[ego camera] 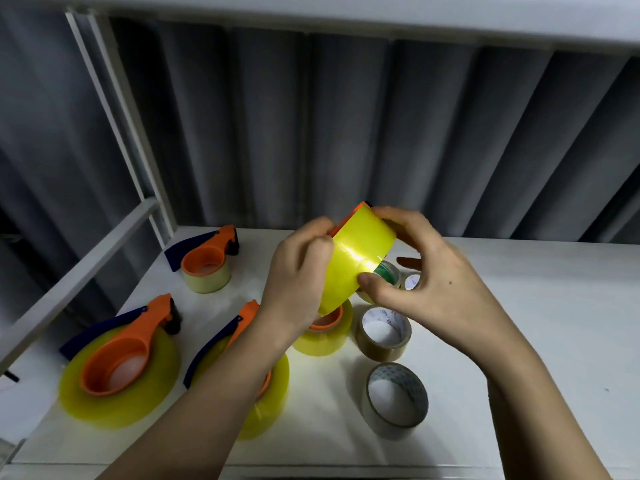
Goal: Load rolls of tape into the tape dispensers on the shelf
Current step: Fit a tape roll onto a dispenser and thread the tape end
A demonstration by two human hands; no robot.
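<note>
- My left hand (pixel 298 268) and right hand (pixel 426 271) both grip a yellow roll (pixel 356 261) above the shelf (pixel 519 323).
- An orange dispenser (pixel 349 216) edge shows behind it.
- Three loaded dispensers (pixel 117 358) sit left; spare rolls (pixel 384 334) below.

Orange dispensers (pixel 119 355): five, one held. Loose tape rolls (pixel 394 398): four. Hands (pixel 298 271): two.

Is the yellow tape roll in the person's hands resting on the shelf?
No, the yellow tape roll is held up above the shelf between the left hand and right hand.
</note>
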